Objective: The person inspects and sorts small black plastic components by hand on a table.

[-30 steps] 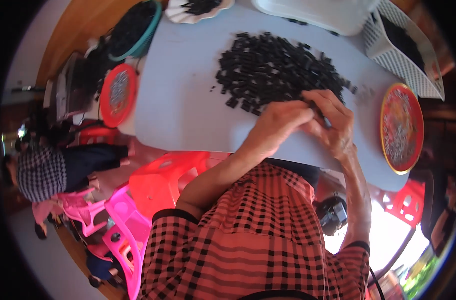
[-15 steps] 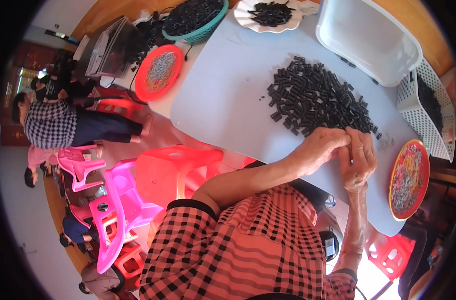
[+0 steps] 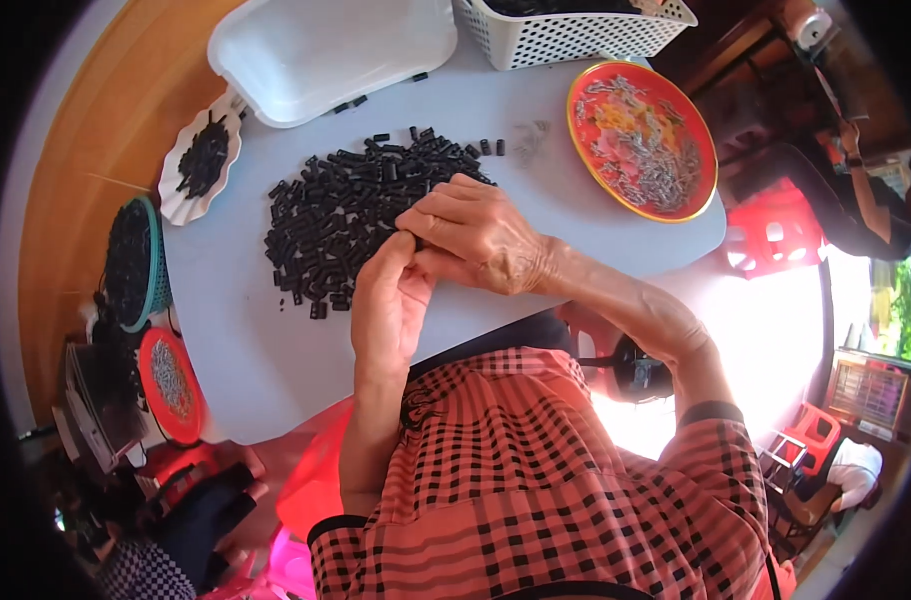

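Over the near right side of a pile of small black plastic pieces [image 3: 326, 215], my two hands meet fingertip to fingertip. My left hand [image 3: 388, 305] is closed in a pinch, its thumb and fingers pressed together. My right hand [image 3: 481, 238] is closed too, fingers bent and touching the left fingertips. Whatever sits between the fingertips is too small and hidden to make out. Beyond my right hand, a few loose black pieces [image 3: 493, 147] and some tiny silvery bits [image 3: 530, 140] lie on the pale table [image 3: 246, 385].
A red round tray [image 3: 698, 135] of small metal pins stands at right. At the back are a white tub [image 3: 326, 60] and a white perforated basket [image 3: 576, 40]. A scalloped dish [image 3: 180, 205], teal basket [image 3: 158, 265] and red plate [image 3: 191, 420] line the left. People are nearby.
My view has swung to the right, so the table and pile sit further left. My hands stay pinched together beside the pile, the left wrist now more upright.
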`<state>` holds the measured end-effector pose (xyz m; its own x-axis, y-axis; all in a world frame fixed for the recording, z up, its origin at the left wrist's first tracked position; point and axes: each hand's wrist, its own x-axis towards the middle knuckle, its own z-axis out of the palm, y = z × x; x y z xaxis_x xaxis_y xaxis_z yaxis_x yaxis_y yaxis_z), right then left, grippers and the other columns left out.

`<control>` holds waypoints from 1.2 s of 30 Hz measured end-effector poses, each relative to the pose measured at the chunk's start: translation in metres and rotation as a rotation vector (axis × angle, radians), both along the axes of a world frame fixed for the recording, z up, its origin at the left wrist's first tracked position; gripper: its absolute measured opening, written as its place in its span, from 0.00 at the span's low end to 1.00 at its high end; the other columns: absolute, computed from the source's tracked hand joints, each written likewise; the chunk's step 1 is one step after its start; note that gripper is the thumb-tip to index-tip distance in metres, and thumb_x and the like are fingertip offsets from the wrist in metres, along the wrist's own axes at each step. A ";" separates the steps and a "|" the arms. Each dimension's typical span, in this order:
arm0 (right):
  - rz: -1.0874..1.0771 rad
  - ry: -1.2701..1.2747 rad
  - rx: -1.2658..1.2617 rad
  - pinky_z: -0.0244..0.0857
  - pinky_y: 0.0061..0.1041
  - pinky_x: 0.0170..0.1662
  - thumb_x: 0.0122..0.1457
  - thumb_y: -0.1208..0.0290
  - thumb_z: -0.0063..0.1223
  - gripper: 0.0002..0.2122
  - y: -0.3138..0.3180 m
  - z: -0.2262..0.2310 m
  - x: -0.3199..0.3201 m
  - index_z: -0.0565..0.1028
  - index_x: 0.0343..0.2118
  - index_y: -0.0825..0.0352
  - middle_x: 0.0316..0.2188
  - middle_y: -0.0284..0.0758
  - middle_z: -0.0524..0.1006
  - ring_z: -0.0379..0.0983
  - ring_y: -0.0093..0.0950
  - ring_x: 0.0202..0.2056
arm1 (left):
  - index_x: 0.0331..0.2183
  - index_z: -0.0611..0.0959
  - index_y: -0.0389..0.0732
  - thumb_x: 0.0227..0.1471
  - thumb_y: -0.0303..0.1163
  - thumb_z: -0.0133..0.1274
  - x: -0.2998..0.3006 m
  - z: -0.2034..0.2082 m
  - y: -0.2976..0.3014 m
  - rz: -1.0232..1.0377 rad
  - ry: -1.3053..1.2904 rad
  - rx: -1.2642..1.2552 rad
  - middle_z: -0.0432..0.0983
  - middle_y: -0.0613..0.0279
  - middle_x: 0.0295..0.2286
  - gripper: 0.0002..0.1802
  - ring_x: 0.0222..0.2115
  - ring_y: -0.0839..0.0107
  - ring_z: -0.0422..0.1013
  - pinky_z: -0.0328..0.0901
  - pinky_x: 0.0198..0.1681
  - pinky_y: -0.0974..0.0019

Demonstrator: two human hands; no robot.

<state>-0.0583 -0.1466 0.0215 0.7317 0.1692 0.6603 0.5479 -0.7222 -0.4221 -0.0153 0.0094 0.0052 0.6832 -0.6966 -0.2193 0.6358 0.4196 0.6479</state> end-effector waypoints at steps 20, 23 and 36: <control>-0.274 0.036 -0.247 0.69 0.32 0.32 0.50 0.78 0.51 0.07 -0.088 0.014 0.112 0.76 0.33 0.70 0.30 0.39 0.76 0.74 0.37 0.29 | 0.37 0.75 0.31 0.58 0.31 0.41 0.004 0.002 -0.003 0.096 -0.199 0.043 0.75 0.54 0.32 0.14 0.37 0.67 0.72 0.65 0.44 0.64; -0.404 0.126 -0.437 0.70 0.33 0.34 0.50 0.78 0.49 0.07 -0.093 -0.006 0.128 0.76 0.32 0.70 0.30 0.40 0.75 0.74 0.39 0.30 | 0.37 0.75 0.31 0.58 0.31 0.40 0.002 0.002 -0.002 0.102 -0.204 0.037 0.75 0.54 0.32 0.13 0.36 0.68 0.72 0.64 0.44 0.65; -0.358 0.214 -0.405 0.68 0.34 0.36 0.46 0.76 0.51 0.07 -0.100 -0.027 0.129 0.75 0.30 0.70 0.27 0.41 0.75 0.73 0.41 0.29 | 0.37 0.76 0.30 0.57 0.28 0.39 0.001 -0.001 -0.003 0.036 -0.182 0.019 0.75 0.55 0.31 0.13 0.35 0.70 0.70 0.63 0.45 0.65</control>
